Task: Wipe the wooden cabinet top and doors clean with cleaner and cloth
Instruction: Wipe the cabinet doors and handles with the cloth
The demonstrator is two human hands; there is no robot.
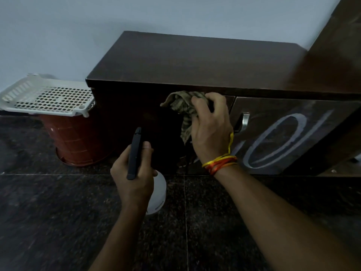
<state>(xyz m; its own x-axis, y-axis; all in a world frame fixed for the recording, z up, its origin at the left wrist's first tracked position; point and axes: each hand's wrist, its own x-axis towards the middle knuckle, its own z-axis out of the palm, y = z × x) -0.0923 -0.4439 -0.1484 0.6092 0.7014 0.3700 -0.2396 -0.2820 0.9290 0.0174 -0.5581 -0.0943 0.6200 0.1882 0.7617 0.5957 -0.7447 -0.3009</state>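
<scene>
A low dark wooden cabinet [195, 61] stands against the pale wall. My right hand [211, 126] grips a crumpled striped olive cloth [183, 106] against the upper part of the left door, just under the top's front edge. My left hand [134, 173] holds a white spray bottle [159, 194] with a black trigger head [134, 151], lower and nearer than the cloth, its nozzle facing the left door. The right door [283, 133] carries a metal handle [245, 121] and white chalk-like marks.
A white perforated plastic tray [48, 94] lies on an upturned reddish-brown bucket [74, 137] left of the cabinet. Dark speckled stone tiles [48, 212] cover the floor. A taller wooden panel [336, 45] rises at the right.
</scene>
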